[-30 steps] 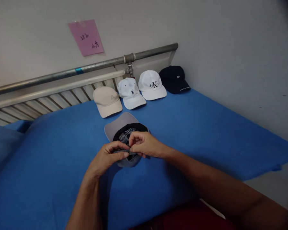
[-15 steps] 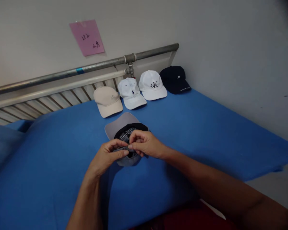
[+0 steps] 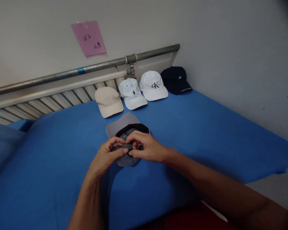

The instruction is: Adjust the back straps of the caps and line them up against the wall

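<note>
Grey cap upside down on blue bed
We pinch its back strap w/ left hand & right hand, both closed on it

Both bare forearms came up from the bottom edge and met at centre. The left hand sat knuckles up, wrist slightly bent, fingers curled inward and thumb pressed flat toward the right. The right hand reached in from the lower right on a long, outstretched forearm, fingers bunched and bent down. Fingertips of both hands touched, pinched tight together, with no gap showing between them.
</note>
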Tool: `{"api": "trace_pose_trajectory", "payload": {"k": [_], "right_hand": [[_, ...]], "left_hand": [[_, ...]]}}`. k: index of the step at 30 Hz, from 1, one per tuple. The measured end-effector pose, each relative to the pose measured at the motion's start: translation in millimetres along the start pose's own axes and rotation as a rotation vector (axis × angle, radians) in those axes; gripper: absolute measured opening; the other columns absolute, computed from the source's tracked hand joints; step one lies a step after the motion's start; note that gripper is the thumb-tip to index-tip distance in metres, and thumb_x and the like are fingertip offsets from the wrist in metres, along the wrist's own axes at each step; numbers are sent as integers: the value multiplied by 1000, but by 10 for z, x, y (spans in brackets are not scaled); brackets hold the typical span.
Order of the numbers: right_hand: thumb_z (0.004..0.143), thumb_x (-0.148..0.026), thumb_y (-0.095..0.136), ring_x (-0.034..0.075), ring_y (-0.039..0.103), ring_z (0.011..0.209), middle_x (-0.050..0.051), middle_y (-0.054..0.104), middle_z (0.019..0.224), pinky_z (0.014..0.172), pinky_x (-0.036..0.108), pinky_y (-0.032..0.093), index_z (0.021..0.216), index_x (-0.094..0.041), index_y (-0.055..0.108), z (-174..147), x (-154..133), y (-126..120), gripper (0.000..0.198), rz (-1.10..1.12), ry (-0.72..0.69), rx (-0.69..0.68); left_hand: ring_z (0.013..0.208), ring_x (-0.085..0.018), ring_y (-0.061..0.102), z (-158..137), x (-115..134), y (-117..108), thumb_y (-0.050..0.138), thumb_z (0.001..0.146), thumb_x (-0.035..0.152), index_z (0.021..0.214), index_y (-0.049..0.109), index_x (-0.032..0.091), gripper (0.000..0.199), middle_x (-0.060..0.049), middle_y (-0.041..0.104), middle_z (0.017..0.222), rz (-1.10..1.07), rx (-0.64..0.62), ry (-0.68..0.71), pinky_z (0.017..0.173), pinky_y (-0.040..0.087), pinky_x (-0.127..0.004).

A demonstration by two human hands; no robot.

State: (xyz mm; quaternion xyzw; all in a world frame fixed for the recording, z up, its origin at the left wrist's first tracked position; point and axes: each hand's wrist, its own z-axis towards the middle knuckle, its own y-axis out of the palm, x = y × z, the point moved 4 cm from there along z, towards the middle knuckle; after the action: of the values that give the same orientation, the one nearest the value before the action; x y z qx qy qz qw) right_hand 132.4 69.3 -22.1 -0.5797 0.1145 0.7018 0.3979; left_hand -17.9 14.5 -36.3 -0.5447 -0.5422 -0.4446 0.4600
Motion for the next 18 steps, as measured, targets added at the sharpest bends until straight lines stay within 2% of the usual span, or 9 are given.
{"api": "trace_pose_trajectory", "payload": {"k": [5, 8, 12, 15, 18], "right_hand": [[71, -10, 62, 8, 50, 66, -1, 54, 81, 60, 22, 44, 91, -19, 60, -6, -7, 3, 22, -172, -59, 6], [69, -10, 62, 9, 50, 66, -1, 54, 79, 61, 22, 44, 87, -18, 59, -9, -7, 0, 19, -186, -99, 33], [70, -9, 59, 11, 52, 70, 0, 55, 81, 64, 24, 44, 89, -18, 59, -21, -16, 11, 21, -192, -192, 52], [71, -10, 58, 12, 53, 72, 1, 56, 83, 67, 25, 45, 92, -19, 58, -32, 1, 44, 22, -187, -231, 37], [72, -11, 58, 13, 53, 73, 1, 57, 83, 70, 27, 46, 93, -19, 56, -37, 23, 76, 22, -182, -248, 26]], "left_hand": [[70, -8, 60, -18, 6, -13, 72, 73, 22, 87, 59, 21, 19, 3, 67, 80, -65, -59, 2, 64, 44, -18], [72, -8, 58, -29, 23, -53, 70, 74, 22, 83, 60, 20, 13, 2, 67, 85, -38, -45, 33, 65, 43, -19], [67, -9, 52, -48, 47, -77, 66, 77, 24, 83, 64, 21, 6, 3, 62, 77, 83, -31, 49, 61, 40, -20], [66, -10, 50, -54, 43, -57, 65, 77, 28, 84, 66, 21, 9, 3, 60, 74, 134, -32, 12, 61, 38, -21], [64, -10, 49, -44, 24, -32, 69, 74, 32, 79, 65, 20, 13, 3, 59, 73, 96, -38, -16, 59, 37, -21]]}}
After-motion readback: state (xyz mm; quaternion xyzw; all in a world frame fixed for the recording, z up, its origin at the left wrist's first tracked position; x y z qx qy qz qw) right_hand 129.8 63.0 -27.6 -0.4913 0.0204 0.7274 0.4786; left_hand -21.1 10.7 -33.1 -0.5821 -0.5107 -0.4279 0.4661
